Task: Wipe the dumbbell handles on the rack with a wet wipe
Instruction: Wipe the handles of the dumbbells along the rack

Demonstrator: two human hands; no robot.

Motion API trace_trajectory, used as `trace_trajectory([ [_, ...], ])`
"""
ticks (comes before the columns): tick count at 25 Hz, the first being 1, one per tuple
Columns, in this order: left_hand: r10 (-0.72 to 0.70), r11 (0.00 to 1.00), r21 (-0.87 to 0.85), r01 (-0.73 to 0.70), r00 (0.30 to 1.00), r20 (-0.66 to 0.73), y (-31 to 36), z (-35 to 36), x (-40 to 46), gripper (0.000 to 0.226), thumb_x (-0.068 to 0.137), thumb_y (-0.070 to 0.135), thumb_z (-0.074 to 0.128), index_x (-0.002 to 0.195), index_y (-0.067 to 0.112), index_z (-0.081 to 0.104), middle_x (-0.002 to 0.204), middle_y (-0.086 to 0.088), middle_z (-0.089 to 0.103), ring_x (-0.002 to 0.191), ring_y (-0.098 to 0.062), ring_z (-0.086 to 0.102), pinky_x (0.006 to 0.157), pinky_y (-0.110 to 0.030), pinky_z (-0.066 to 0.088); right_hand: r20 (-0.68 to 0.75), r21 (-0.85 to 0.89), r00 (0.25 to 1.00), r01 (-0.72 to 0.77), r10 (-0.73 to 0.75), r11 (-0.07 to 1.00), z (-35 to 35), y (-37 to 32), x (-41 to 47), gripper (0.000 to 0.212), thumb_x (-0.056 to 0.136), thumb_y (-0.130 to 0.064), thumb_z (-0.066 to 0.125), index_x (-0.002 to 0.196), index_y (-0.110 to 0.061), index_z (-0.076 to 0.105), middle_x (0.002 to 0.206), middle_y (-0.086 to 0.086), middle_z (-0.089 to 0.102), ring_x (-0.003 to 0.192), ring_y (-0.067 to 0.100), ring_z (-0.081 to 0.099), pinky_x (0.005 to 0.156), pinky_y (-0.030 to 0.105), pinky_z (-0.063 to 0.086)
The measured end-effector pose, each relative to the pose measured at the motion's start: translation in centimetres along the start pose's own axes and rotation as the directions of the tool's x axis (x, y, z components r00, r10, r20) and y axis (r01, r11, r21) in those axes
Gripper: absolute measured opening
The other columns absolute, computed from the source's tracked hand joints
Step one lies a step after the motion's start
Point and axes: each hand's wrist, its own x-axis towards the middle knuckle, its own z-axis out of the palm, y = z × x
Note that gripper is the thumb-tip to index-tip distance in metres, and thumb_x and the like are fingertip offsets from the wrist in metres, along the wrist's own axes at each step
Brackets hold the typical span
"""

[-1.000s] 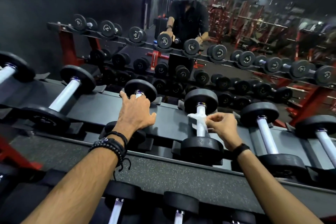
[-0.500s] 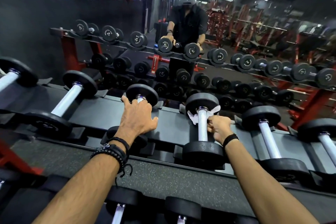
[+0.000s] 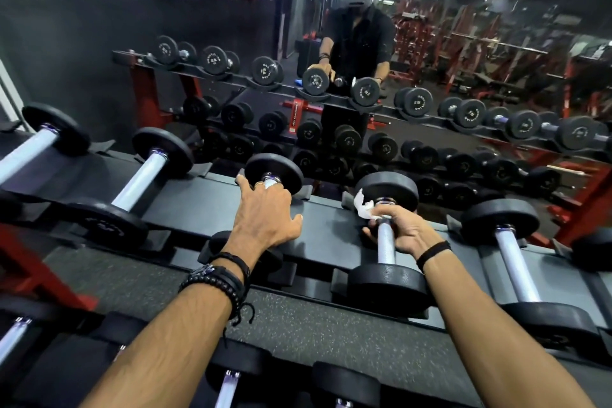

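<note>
Since before, my right hand slid the wet wipe farther up the dumbbell handle, clamped round both; my left hand rests spread on the neighbouring dumbbell.

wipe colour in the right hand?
White. The wet wipe is bunched in the right hand against the dumbbell handle; head view.
</note>
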Motion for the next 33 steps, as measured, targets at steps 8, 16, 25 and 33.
trace_trajectory([
  [8,-0.007,1.000,-0.009,0.007,1.000,0.020,0.0,0.0,0.1,0.039,0.080,0.055,0.050,0.083,0.018,0.065,0.088,0.001,0.062,0.085,-0.024,0.059,0.106,-0.063,0.024,-0.318,-0.692,0.816,0.148,-0.482,0.706,0.1,1.1,1.1,0.053,0.063,-0.052,0.078,0.077,-0.004,0.064,0.073,0.011,0.066,0.061,0.028,0.064,0.060,0.034,0.054],
  [16,-0.025,0.998,-0.063,0.025,1.000,0.012,0.0,0.0,0.1,0.035,0.079,0.053,0.053,0.082,0.020,0.066,0.083,0.002,0.064,0.082,-0.022,0.061,0.107,-0.062,0.022,-0.290,-0.884,0.598,0.132,-0.747,0.448,0.2,0.9,-0.9,0.061,0.066,-0.069,0.066,0.062,-0.010,0.048,0.077,0.016,0.063,0.079,0.039,0.063,0.061,0.032,0.037],
  [25,-0.024,0.998,-0.062,0.026,0.999,0.025,-0.1,0.1,0.2,0.038,0.079,0.055,0.051,0.083,0.020,0.066,0.087,0.001,0.064,0.087,-0.024,0.062,0.108,-0.063,0.019,-0.279,-0.856,0.645,0.168,-0.711,0.488,0.2,0.9,-0.8,0.049,0.085,-0.048,0.060,0.061,-0.010,0.041,0.071,0.013,0.055,0.067,0.034,0.051,0.061,0.033,0.036],
  [33,-0.004,1.000,-0.030,0.004,1.000,0.025,-0.1,0.1,0.2,0.041,0.080,0.056,0.047,0.084,0.020,0.066,0.088,0.000,0.064,0.086,-0.024,0.061,0.107,-0.063,0.021,-0.420,-0.613,0.682,0.273,-0.599,0.741,-0.6,1.3,-1.0,0.039,0.081,-0.023,0.062,0.048,-0.007,0.049,0.051,0.010,0.041,0.052,0.025,0.043,0.051,0.040,0.045],
])
